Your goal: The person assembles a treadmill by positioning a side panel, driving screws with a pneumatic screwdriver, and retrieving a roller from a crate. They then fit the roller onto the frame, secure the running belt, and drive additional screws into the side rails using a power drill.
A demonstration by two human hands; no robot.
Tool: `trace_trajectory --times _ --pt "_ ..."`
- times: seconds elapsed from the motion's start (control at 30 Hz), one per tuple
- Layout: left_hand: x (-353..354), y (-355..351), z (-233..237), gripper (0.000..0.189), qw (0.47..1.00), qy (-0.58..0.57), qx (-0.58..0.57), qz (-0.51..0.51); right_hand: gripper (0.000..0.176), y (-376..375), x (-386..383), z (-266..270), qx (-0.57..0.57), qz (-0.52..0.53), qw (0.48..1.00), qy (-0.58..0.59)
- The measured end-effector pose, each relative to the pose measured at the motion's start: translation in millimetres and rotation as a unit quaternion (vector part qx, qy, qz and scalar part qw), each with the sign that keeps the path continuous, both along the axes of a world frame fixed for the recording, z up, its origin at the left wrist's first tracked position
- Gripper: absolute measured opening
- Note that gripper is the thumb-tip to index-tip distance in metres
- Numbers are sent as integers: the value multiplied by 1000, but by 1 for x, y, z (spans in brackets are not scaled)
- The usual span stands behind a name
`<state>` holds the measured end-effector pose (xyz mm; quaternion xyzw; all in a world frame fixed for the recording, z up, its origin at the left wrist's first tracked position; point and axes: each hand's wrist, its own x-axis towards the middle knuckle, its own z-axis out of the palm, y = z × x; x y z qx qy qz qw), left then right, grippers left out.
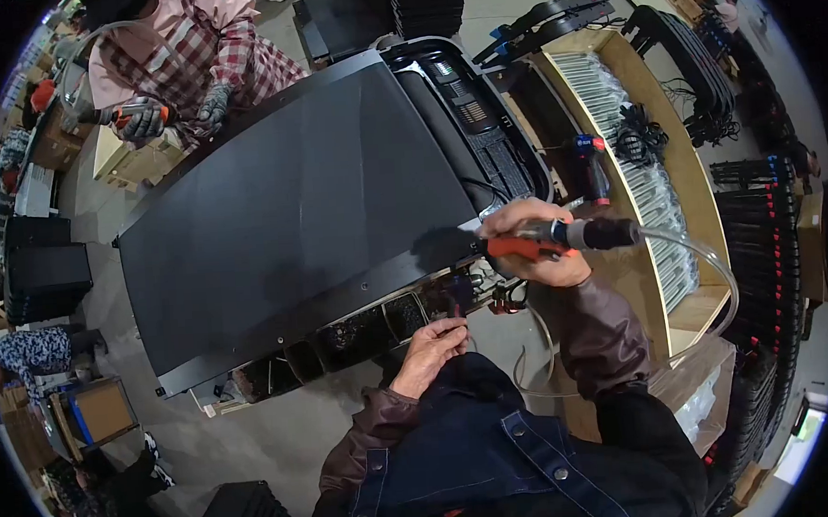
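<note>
My right hand point(557, 268) grips an orange and black air screwdriver point(524, 246) over the near right corner of a large flat black treadmill point(280, 209). From the tool's rear end a clear hose point(732, 284) curves down. My left hand point(427, 359) is closed in a pinch in front of the treadmill's near edge; whatever its fingertips hold, if anything, is hidden. Beside it, below that edge, are dark bins point(343, 340) with small hardware and a dark blue power tool point(460, 293). The screwdriver's tip is hidden by my hand.
Across the treadmill a gloved co-worker in plaid sleeves point(230, 62) holds an orange tool point(132, 111). To the right stands a wooden crate point(693, 160) with wrapped metal parts; a red and blue cordless driver point(592, 170) sits by its left side. Black parts point(756, 259) are stacked farther right.
</note>
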<state>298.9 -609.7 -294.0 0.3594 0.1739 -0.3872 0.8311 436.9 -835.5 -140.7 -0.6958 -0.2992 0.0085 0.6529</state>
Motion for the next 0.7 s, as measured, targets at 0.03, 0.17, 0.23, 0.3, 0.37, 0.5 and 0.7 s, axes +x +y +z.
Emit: trace_trajectory --times 0.03,0.17,0.23,0.3,0.37,0.5,0.7 --pt "1 -1 3 30 1000 -4 -10 2 40 8 -2 -4 25 -69 997 34" --pt "9 -5 6 30 1000 -5 -27 12 34 12 8 -15 173 -174 958 145" --pt "11 -8 -1 30 999 8 -53 -1 34 7 11 -18 135 -98 983 76" --pt "16 -9 -3 30 999 0 -54 -6 33 14 9 -21 103 -95 989 43" --pt "18 -10 2 29 998 -4 -54 -9 33 16 8 -12 108 -125 980 110" --pt "25 -7 9 28 998 -31 -52 14 32 17 12 -36 149 -119 975 113" --pt "30 -1 13 29 995 -36 -66 62 38 28 7 -21 59 -122 984 119"
